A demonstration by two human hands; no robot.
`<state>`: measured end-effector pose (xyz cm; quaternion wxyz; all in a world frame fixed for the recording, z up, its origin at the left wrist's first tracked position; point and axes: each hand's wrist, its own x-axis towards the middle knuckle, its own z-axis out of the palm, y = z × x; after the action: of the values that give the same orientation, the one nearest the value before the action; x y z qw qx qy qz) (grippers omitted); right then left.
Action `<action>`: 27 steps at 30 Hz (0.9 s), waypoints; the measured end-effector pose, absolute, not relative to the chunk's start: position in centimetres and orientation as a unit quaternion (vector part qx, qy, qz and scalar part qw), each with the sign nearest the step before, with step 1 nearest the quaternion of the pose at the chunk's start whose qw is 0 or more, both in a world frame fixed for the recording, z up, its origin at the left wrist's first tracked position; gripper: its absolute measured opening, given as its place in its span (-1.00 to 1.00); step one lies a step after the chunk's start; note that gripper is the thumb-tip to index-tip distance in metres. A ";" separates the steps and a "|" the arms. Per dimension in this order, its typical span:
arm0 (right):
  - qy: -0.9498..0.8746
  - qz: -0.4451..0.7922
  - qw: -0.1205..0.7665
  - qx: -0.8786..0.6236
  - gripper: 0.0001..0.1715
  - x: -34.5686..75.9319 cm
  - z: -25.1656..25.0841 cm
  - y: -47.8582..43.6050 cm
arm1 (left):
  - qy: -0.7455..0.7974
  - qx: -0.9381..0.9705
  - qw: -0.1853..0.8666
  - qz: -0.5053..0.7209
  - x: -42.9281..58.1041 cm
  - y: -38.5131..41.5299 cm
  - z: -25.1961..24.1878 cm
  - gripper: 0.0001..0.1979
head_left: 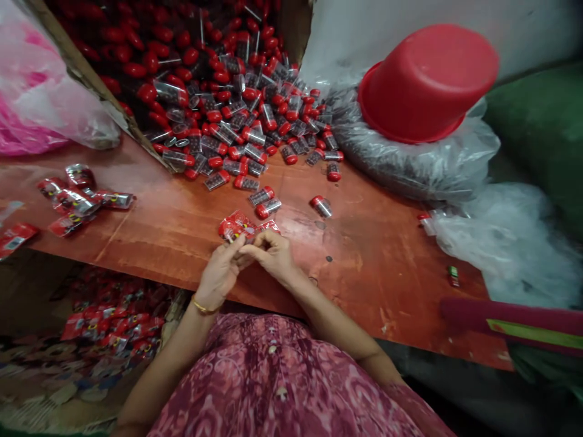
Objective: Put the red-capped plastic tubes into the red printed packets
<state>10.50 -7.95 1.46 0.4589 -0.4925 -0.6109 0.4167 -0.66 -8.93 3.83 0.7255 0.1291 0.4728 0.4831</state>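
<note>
At the table's front edge, my left hand and my right hand meet with thumbs and fingers pinched together. Just beyond the fingertips is a red printed packet, with a second red and white piece beside my right hand. Both hands pinch at the near side of this packaging; the exact part between the fingers is too small to make out. Two small clear containers with red caps lie right behind the packets, and another one lies to their right.
A tipped carton spills many red-capped containers onto the red table. Filled red packets lie at left, more in a box below. At right are an upturned red tub on a plastic bag and a maroon roll.
</note>
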 end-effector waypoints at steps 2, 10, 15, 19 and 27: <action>-0.694 0.341 0.402 -0.491 -0.56 10.8 2.3 -7.0 | 0.504 0.109 0.713 0.475 -2.7 -8.5 3.9 -0.78; -0.661 0.032 0.170 -0.730 -0.64 22.4 0.8 -1.9 | 0.810 0.248 0.408 0.339 -13.6 -7.1 4.8 -0.80; -0.718 0.010 0.173 -0.674 -0.59 23.7 -2.3 -4.8 | 0.912 0.365 0.022 0.187 -15.8 -8.0 5.8 -0.55; -0.717 -0.024 0.211 -0.664 -0.59 21.8 -2.4 -7.4 | 0.774 0.551 -0.047 0.308 -10.8 -7.7 5.0 -0.70; -0.730 -0.019 0.304 -0.612 -0.67 20.7 -1.2 -8.1 | 0.648 0.725 0.111 0.207 -3.3 -3.8 1.6 -0.77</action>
<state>20.65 -8.11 -1.16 0.3041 -0.6116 -0.7301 -0.0190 -3.32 -3.80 1.57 0.1114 0.7247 0.6478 0.2065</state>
